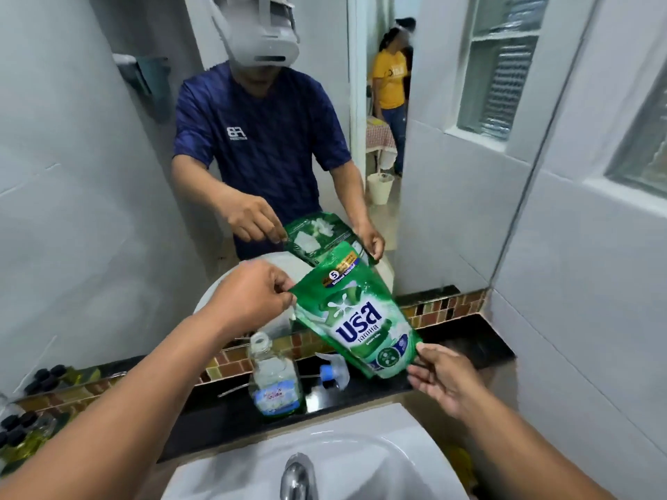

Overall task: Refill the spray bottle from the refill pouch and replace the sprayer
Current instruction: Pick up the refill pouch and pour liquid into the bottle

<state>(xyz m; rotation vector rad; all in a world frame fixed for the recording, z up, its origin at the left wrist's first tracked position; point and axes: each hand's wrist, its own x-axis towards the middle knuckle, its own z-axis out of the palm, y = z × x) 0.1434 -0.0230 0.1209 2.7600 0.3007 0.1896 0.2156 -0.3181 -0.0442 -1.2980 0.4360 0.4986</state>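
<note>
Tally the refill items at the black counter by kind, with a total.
Green plastic refill pouch, held in the left hand and right hand: 1
Clear plastic spray bottle, neck open, standing on the counter: 1
White and blue trigger sprayer, lying on the counter: 1
Total: 3

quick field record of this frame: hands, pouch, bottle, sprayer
left hand: pinches top corner of the green plastic refill pouch
right hand: grip on pouch's bottom corner
pouch: held tilted above the black counter ledge
clear plastic spray bottle: upright on ledge, neck open
white-and-blue trigger sprayer: lying on ledge, right of bottle
</note>
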